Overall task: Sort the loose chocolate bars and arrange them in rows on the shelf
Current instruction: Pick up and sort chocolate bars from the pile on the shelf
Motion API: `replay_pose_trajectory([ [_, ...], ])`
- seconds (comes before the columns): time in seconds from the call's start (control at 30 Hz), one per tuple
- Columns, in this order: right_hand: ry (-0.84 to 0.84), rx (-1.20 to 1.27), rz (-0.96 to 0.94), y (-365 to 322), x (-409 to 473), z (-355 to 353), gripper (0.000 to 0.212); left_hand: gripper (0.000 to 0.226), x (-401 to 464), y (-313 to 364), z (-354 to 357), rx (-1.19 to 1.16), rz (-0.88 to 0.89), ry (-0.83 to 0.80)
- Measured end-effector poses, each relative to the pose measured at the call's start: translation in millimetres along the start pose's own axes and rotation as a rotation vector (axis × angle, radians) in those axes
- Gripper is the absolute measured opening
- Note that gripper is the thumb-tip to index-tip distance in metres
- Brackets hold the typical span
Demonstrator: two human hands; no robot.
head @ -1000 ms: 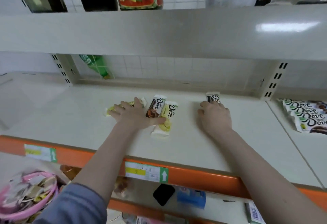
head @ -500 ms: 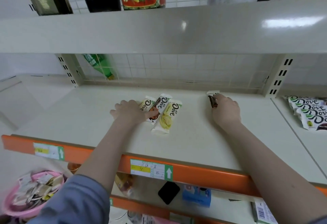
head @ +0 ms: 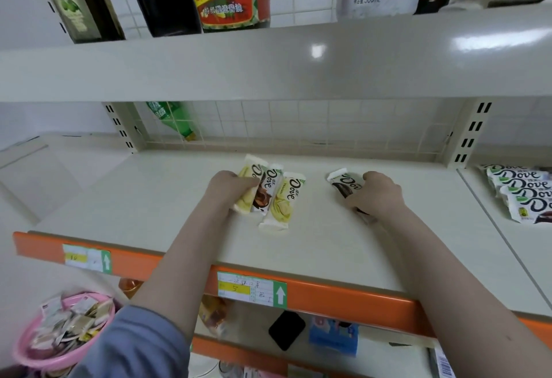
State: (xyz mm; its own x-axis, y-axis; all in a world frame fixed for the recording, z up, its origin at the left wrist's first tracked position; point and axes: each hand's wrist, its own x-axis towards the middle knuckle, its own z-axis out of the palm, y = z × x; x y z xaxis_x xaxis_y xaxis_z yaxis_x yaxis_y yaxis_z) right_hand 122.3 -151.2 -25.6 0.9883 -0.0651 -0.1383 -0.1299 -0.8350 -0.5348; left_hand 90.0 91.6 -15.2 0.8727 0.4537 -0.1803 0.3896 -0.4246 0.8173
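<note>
Three Dove bars lie side by side on the cream shelf (head: 167, 198): a yellow bar (head: 247, 188) at the left, a brown bar (head: 265, 192) in the middle, another yellow bar (head: 283, 201) at the right. My left hand (head: 230, 189) grips the leftmost yellow bar, fingers curled over it. To the right, my right hand (head: 378, 195) closes on a dark Dove bar (head: 345, 183) lying flat; its near end is hidden under the hand.
A row of dark Dove bars (head: 522, 190) fills the shelf section at the right. A pink basket (head: 64, 333) of loose bars sits low left. Bottles stand on the upper shelf (head: 268, 63). An orange rail (head: 343, 297) edges the shelf front.
My left hand has slid the leftmost yellow bar up beside the brown one and closed on it. My right hand has drawn the dark bar nearer and turned it flat.
</note>
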Motion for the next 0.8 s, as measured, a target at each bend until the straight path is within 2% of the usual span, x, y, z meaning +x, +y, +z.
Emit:
replay_pose_trajectory([
  [0.07, -0.008, 0.026, -0.008, 1.5, -1.9, -1.1, 0.034, 0.026, -3.1, 4.7, 1.3, -0.190, -0.065, -0.022],
  [0.17, -0.015, 0.050, -0.024, 4.0, -4.4, -3.4, 0.027, 0.033, -8.9, 14.5, 13.5, -0.228, -0.120, -0.105],
  [0.23, -0.014, 0.047, -0.047, 6.6, -5.9, -4.9, 0.038, 0.038, -12.6, 23.2, 25.0, -0.209, -0.112, -0.157],
  [0.33, 0.015, 0.053, -0.075, 9.0, -9.8, -7.0, 0.051, 0.044, -13.4, 29.9, 43.3, 0.106, -0.030, -0.161],
  [0.43, 0.025, 0.050, -0.086, 12.7, -11.5, -8.9, 0.052, 0.059, -16.1, 31.6, 55.0, 0.433, -0.001, -0.038],
  [0.5, 0.024, 0.040, -0.094, 15.1, -11.2, -11.2, 0.054, 0.077, -14.7, 32.4, 56.6, 0.464, -0.004, -0.003],
  [0.57, 0.011, 0.035, -0.089, 16.2, -10.5, -13.8, 0.056, 0.087, -13.7, 33.8, 55.2, 0.397, -0.030, -0.027],
  [0.63, -0.013, 0.038, -0.088, 16.6, -10.2, -14.8, 0.050, 0.080, -14.0, 34.2, 54.9, 0.373, -0.024, -0.086],
  [0.7, -0.027, 0.026, -0.101, 17.3, -10.8, -14.4, 0.033, 0.065, -16.8, 34.1, 58.0, 0.381, 0.009, -0.125],
  [0.8, -0.007, 0.042, -0.116, 18.0, -12.2, -12.6, 0.031, 0.065, -21.7, 37.6, 66.8, 0.426, 0.043, -0.126],
])
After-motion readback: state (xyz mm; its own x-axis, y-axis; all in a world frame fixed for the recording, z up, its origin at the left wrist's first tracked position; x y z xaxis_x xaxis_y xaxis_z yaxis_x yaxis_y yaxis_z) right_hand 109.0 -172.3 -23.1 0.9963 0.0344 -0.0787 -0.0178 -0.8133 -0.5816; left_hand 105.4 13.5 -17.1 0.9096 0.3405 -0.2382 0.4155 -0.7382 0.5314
